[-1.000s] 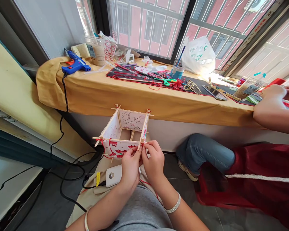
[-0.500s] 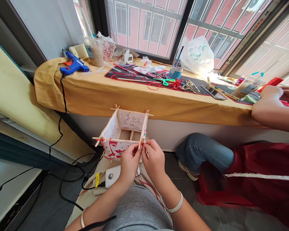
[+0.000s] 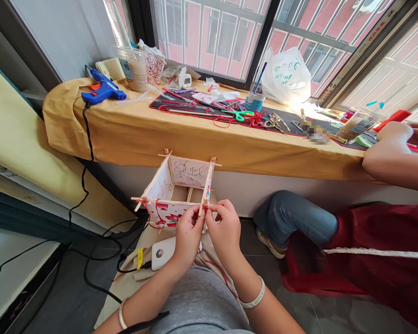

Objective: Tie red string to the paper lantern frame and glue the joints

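Observation:
A four-sided frame of thin wooden sticks with painted paper panels (image 3: 165, 215) stands in front of me, above my lap. Its near right corner is wrapped with red cord. My left hand (image 3: 189, 234) is closed in a pinch on the stick ends at that corner. Right beside it, my right hand (image 3: 225, 229) pinches the red cord at the same corner, fingertips nearly touching those of the left. A loose length of red cord (image 3: 221, 269) trails down across my lap. Another loop of cord hangs from the near left corner. My fingers hide the knot itself.
On the cloth-covered ledge (image 3: 132, 134) lie a blue glue gun (image 3: 102, 88), green scissors (image 3: 238, 114), cups and scattered red cord. A white power bank (image 3: 163, 253) rests on my lap. Black cables (image 3: 90, 266) run at left. Another person (image 3: 369, 236) sits at right.
My fingertips have drawn closer together at the corner, and the right hand's fingers have curled slightly. The view has shifted a little; the frame stays in place.

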{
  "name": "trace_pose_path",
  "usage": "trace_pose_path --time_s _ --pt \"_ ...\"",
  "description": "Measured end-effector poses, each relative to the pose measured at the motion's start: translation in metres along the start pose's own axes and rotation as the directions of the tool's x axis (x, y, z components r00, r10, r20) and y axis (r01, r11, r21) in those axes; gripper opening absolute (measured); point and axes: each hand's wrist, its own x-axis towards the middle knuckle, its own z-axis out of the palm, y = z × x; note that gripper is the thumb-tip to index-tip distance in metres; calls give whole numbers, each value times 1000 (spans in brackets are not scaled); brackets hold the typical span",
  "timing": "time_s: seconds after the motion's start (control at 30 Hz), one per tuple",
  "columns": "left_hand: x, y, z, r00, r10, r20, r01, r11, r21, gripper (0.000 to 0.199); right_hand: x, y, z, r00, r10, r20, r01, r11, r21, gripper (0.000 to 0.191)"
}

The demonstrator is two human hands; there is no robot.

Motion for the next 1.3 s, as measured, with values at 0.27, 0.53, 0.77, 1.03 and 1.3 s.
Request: trace_pose_path --time_s 0.27,0.53,0.77,1.03,1.3 --pt "-2 4 2 999 -1 -32 -1 999 -50 24 -2 0 2 996 -55 -73 55 998 -3 8" --pt "-4 2 0 1000 16 -24 -16 1000 -11 21 -2 7 0 945 -319 -70 315 947 -63 15" --pt "-4 0 -4 997 81 -21 -77 988 135 19 0 5 -6 935 -355 -11 352 930 -110 15" --pt "-6 2 0 1000 14 -25 -14 1000 -19 23 -2 5 0 981 -190 27 189 981 45 14" --pt "-7 0 0 998 44 -39 -45 998 -44 21 -5 -1 2 984 -179 -16 179 983 34 12"
